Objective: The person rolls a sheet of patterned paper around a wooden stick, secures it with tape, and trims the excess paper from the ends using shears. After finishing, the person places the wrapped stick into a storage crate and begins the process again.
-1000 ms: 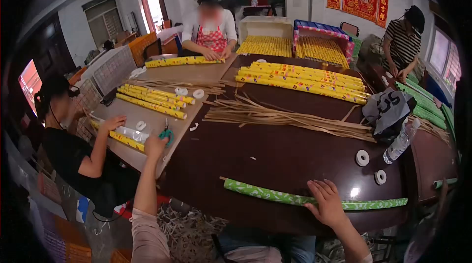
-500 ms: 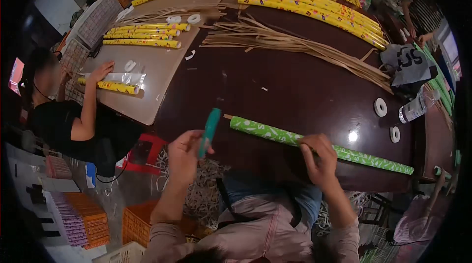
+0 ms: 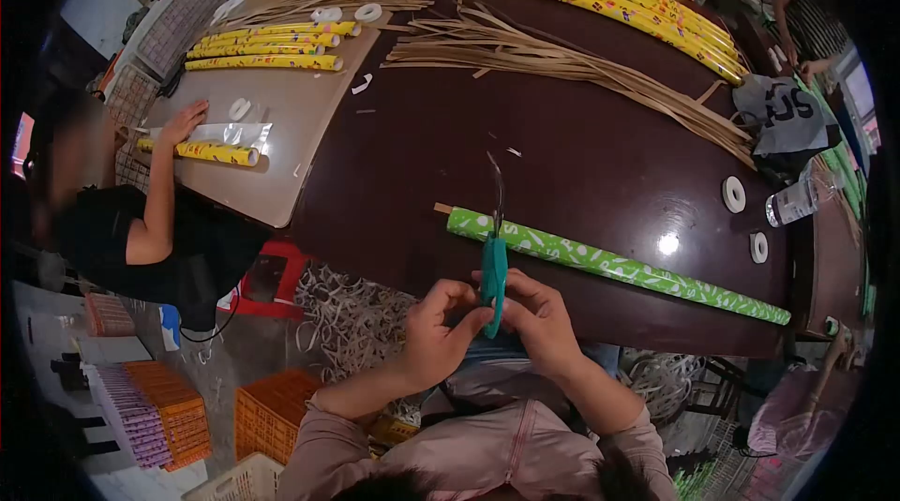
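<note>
At the near edge of the dark table [image 3: 562, 154], about six o'clock in the head view, both hands meet on a pair of teal-handled scissors [image 3: 494, 262]. The left hand [image 3: 439, 332] and right hand [image 3: 539, 318] are each closed on the plastic handle, with the thin metal blades pointing up toward twelve o'clock across the green patterned roll [image 3: 609, 264]. The scissors look light, rigid and sharp at the tip, so the handle is the safe place to hold them. The roll is long, slim and paper-wrapped; it probably rolls easily and dents if squeezed, so a flat palm near its middle would steady it best.

Half a second ago the left hand alone held the scissors off the table edge, while the right hand pressed on the roll; now the right hand has left the roll, which lies free.

Further out, two white tape rings [image 3: 734, 194] sit at three o'clock beside a plastic bottle [image 3: 797, 203], tan strips [image 3: 562, 65] fan out at twelve, and yellow rolls [image 3: 267, 42] lie at ten, near another person's hand [image 3: 185, 119].
</note>
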`<state>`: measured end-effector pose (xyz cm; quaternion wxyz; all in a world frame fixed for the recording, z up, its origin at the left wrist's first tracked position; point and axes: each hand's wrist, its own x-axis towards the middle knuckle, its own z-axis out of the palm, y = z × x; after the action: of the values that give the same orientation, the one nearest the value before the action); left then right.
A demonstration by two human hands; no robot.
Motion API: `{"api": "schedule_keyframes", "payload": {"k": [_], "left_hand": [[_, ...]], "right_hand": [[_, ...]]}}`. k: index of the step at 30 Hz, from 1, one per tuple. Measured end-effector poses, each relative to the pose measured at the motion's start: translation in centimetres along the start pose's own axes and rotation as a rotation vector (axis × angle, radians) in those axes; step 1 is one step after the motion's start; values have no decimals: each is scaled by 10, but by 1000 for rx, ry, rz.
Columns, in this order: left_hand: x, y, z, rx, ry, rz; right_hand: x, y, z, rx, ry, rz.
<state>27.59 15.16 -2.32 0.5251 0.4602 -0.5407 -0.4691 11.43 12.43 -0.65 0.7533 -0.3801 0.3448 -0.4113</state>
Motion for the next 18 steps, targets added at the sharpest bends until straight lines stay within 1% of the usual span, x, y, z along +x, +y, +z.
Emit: {"api": "schedule_keyframes", "payload": {"k": [2,4,5,6,7,9,10,11,12,13,14,15,17,18], "left_hand": [[-3,0,-4,0,26,28],[-5,1,-22,206,-69,88],[-3,1,-32,209,-77,87],[1,0,-44,329,-17,187],[8,-1,-54,449,44,290],[33,0,-66,421,115,57],[52,2,-68,462,49,69],[71,8,-68,503,-19,83],[85,13,-65,503,-20,82],[98,17,-59,654,-228,253],[109,21,-52,797,-443,426],[118,24,-40,791,-450,426],[131,26,-10,815,-851,527],[136,18,5,853,-934,555]], "right_hand": [[3,8,2,-38,-8,-6],[6,12,5,-75,-18,-16],[6,13,7,-71,54,-6],[5,13,8,-66,124,6],[2,9,9,-60,128,4],[-6,-1,7,93,72,52],[-9,0,6,106,12,42],[-14,2,4,109,13,45],[-20,5,1,123,-70,7],[-26,7,-3,137,-150,-33],[-31,12,-8,217,-148,4],[-34,14,-12,218,-138,4],[-43,16,-19,308,-169,-94],[-50,18,-23,273,-158,-134]]}}
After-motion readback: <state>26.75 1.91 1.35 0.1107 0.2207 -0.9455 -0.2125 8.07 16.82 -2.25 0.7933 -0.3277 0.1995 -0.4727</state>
